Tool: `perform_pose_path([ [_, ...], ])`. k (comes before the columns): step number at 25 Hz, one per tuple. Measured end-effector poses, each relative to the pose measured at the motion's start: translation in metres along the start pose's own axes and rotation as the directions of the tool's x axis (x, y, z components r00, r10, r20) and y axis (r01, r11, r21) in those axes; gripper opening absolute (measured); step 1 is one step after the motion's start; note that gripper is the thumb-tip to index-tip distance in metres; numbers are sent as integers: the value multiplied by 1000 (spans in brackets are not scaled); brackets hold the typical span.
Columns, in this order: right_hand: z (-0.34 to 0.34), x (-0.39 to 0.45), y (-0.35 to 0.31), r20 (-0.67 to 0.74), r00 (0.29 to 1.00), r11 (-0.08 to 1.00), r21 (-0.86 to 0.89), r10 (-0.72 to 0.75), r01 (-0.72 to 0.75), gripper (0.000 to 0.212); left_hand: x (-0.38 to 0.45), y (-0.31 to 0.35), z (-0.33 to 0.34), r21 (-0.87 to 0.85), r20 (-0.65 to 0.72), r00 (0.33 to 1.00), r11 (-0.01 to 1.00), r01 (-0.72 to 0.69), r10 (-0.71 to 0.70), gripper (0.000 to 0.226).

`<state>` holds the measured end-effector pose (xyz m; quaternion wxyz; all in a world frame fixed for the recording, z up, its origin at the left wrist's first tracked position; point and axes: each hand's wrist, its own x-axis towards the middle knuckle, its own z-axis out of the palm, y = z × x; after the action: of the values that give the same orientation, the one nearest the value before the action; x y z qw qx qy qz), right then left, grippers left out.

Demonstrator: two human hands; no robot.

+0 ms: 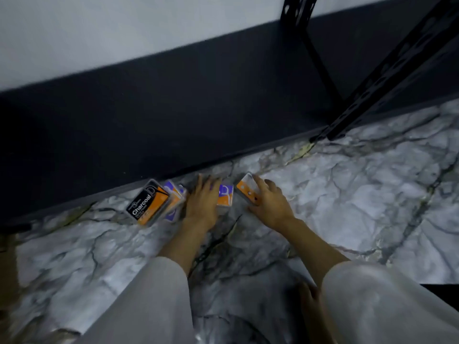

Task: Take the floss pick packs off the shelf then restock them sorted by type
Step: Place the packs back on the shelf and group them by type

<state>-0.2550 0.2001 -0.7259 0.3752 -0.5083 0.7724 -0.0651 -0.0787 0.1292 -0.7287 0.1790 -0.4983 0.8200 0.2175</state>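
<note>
Several floss pick packs lie on the marble floor (347, 194) beside the dark skirting. A black-and-orange Charcoal pack (147, 202) leans at the left, with purple-and-orange packs (173, 194) stacked against it. My left hand (202, 202) lies flat with straight fingers over the packs in the middle. A purple-and-orange pack (225, 194) shows just to its right. My right hand (269, 203) grips an orange-and-clear pack (244, 188), fingers curled on its edge, tilting it up.
A black metal shelf leg (387, 78) comes down at the upper right and meets the floor near the wall. A dark skirting band (173, 115) runs under the pale wall. My knees in pale trousers and a bare foot (309, 294) fill the bottom.
</note>
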Motion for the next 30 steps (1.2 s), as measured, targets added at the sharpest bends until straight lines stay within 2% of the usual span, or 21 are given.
perform_pose_path([
  [3, 13, 8, 5, -37, 999, 1000, 7, -8, 8, 82, 12, -2, 6, 47, -22, 999, 999, -27, 28, 87],
  [8, -7, 0, -1, -151, 988, 995, 102, 15, 0, 72, -1, 10, -16, -93, -92, 996, 996, -16, 8, 75],
  [13, -73, -40, -30, -287, 957, 981, 174, -36, 89, 68, -50, 38, -85, -299, -244, 970, 951, -76, 1, 73],
  [16, -131, -81, -62, -366, 927, 964, 209, -78, 164, 68, -96, 49, -149, -339, -367, 930, 931, -134, 1, 74],
  [19, -194, -136, -104, -457, 874, 951, 161, -164, 263, 63, -152, 61, -221, -328, -509, 860, 923, -199, 5, 75],
  [23, -270, -215, -159, -562, 768, 885, 128, -307, 448, 54, -235, 72, -311, -260, -685, 727, 916, -304, 47, 73],
  [30, -361, -315, -239, -734, 546, 739, 90, -404, 668, 45, -348, 78, -430, -115, -870, 490, 942, -316, 58, 77],
])
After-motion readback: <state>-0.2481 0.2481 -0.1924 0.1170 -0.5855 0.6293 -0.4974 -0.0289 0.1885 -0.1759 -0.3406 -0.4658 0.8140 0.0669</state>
